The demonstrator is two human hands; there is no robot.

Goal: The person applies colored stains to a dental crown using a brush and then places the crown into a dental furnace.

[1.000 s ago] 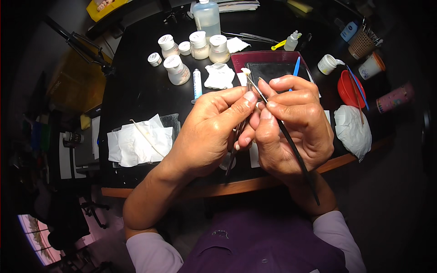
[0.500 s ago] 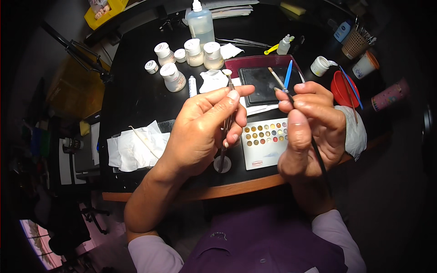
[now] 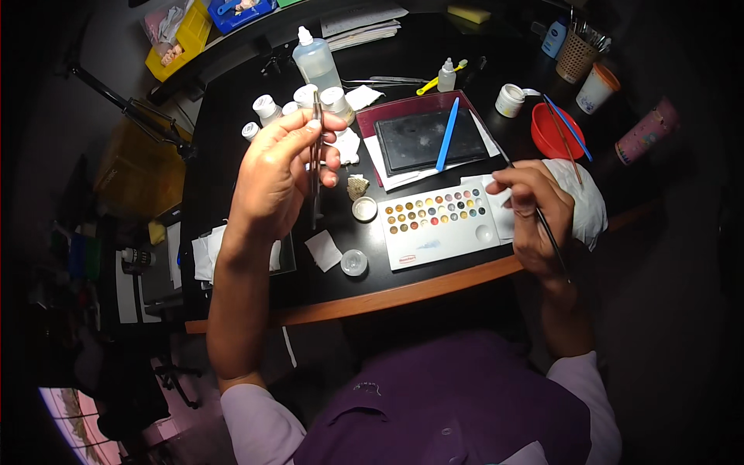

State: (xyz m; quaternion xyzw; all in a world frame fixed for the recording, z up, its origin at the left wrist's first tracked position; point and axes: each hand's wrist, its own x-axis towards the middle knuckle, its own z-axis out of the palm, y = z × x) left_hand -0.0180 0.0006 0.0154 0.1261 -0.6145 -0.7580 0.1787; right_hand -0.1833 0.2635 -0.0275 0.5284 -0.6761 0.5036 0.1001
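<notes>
Raised over the left part of the table, my left hand (image 3: 275, 167) is closed round slim dark metal tweezers (image 3: 316, 186) held upright. Their upper end lies against white jar lids, so a small piece at the tip cannot be made out now. My right hand (image 3: 539, 209) grips a thin black-handled brush (image 3: 552, 236) between thumb and fingers, beside the right end of a white palette (image 3: 449, 244) with rows of coloured wells. Behind the palette sits a flat black pad (image 3: 411, 143) with a blue stick (image 3: 448, 133) lying across it.
White-lidded jars (image 3: 266, 107) and a large clear bottle (image 3: 316, 63) stand behind my left hand. Small round cups (image 3: 354, 263) are left of the palette. A red bowl (image 3: 552, 130), a crumpled white cloth (image 3: 585, 203) and an orange-rimmed cup (image 3: 598, 87) are at the right.
My hands have moved apart: the left with the tweezers up and leftward, the right with the brush rightward and lower. The view has shifted, and the palette now shows more fully.
</notes>
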